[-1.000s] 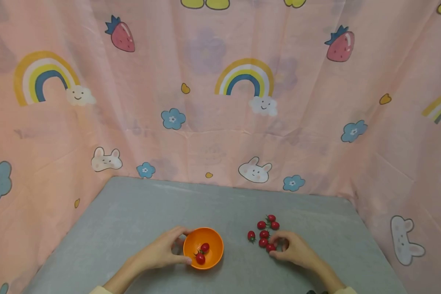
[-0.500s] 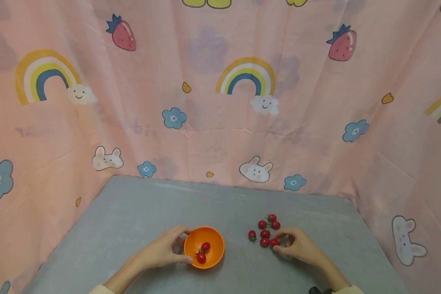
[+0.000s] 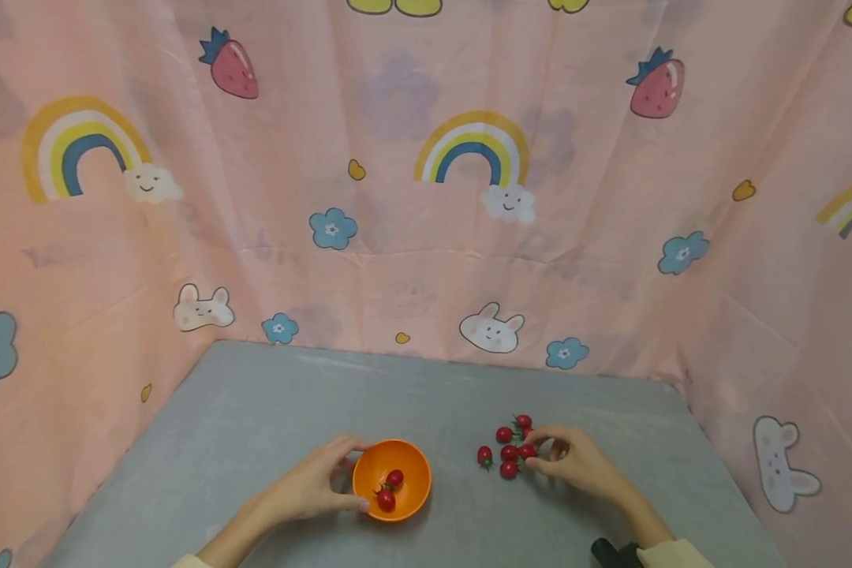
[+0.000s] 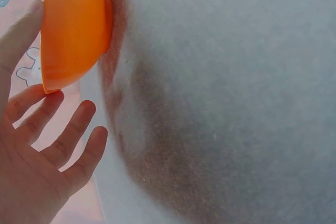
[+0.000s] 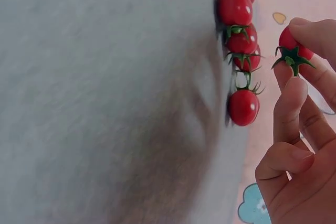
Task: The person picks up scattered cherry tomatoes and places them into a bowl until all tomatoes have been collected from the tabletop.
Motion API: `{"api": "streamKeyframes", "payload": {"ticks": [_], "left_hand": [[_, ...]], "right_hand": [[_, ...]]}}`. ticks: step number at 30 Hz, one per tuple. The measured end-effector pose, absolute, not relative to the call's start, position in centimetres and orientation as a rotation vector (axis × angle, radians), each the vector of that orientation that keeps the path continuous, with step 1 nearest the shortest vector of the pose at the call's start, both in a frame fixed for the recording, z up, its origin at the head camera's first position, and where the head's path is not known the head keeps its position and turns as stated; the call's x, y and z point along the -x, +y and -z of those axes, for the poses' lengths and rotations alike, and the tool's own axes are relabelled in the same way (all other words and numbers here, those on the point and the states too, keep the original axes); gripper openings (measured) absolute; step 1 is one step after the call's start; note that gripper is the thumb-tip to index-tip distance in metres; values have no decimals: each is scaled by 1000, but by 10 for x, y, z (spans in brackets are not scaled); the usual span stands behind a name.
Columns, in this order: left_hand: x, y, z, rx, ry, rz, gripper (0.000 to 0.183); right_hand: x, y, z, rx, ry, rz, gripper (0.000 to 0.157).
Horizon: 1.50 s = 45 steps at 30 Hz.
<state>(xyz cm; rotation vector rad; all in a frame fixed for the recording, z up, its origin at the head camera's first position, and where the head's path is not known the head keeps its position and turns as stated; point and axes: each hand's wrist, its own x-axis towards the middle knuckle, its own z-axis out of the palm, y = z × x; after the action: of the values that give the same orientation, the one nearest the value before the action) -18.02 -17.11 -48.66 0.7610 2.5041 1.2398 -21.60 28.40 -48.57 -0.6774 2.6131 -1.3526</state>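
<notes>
My left hand (image 3: pixel 319 481) holds the orange bowl (image 3: pixel 420 481) at its left side, thumb at the near rim and a finger at the far rim; its other fingers are spread in the left wrist view. Two red cherry tomatoes (image 3: pixel 386 500) lie inside the bowl, which stands on the table. My right hand (image 3: pixel 578 465) pinches a cherry tomato (image 5: pixel 286 39) between thumb and fingertips, its green calyx showing. In the right wrist view this tomato is apart from the others and off the table. Several more cherry tomatoes (image 3: pixel 509 470) lie in a loose group beside that hand, one partly hidden behind it.
The grey table (image 3: pixel 397 394) is closed in at the back and sides by a pink curtain (image 3: pixel 397 276) printed with rainbows and rabbits. A dark object (image 3: pixel 614 554) shows at the right wrist, by the sleeve.
My right hand has taken the nearest-right tomato from the group and lifted it, first shifting right, then up and away from me. The left hand and bowl have stayed put.
</notes>
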Motion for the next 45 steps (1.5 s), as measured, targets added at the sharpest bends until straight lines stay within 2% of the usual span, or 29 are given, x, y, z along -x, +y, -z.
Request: {"api": "streamKeyframes", "payload": {"ticks": [14,31,45], "left_hand": [[180,-171,484,-758,2510,-1230,69],[180,-172,484,-757,2497,-1229,65],[180,-172,483,-761,2499,-1229,66]], "right_hand": [[225,260,475,578,2670,1339,26],[232,243,475,749,2630,1390,23],[233,223,476,731,2606,1370,23]]}}
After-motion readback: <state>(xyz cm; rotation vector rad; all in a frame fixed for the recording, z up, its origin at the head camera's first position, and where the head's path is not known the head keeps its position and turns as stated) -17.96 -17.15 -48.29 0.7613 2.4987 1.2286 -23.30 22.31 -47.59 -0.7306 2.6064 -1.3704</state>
